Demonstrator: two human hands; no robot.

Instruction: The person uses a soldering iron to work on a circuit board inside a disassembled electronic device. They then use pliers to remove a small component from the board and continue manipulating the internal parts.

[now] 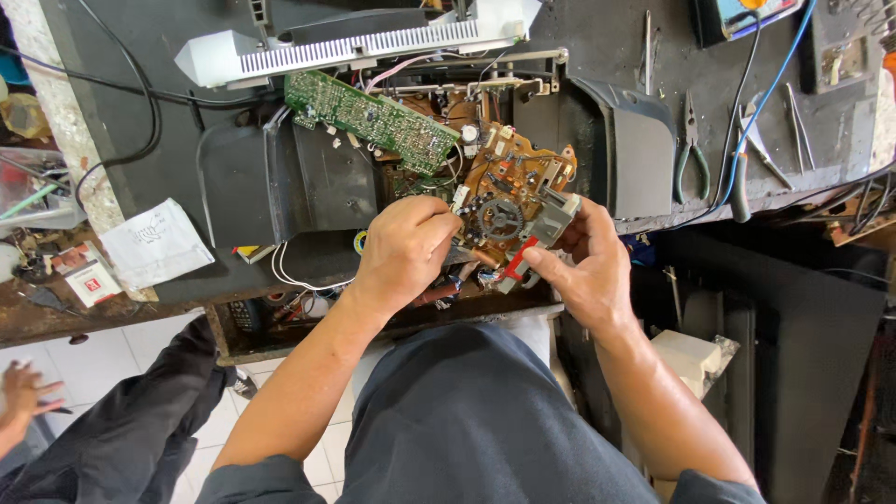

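Mechanism (511,201): brown board with a dark toothed wheel, a grey plastic block and a red part at the lower edge; held up over the front edge of the workbench, above the opened device.
Left hand (403,250): closed around the left lower side of the mechanism, fingers curled in, fingertips hidden behind the knuckles.
Right hand (581,266): grasping the right side of the mechanism, thumb lying beside the red part, fingers behind the grey block.
Opened device (327,182): dark plastic housing lying flat on the bench, two curved black shells at left and right; inside, wires of white, red and black colour, partly hidden by the hands.
Green circuit board (373,119): long, tilted, resting over the top of the housing, just beside the mechanism.
Pale grey grille panel (355,45): long ribbed part, lying behind the housing.
Workbench (607,37): dark, worn surface.
Pliers (691,145): green handles, lying to the right of the housing, near a blue cable (761,103) and thin metal tools.
Paper (154,243): white folded sheet at the left edge of the bench.
Other person's hand (23,390): low at the left border, well apart from the work, over the tiled floor.
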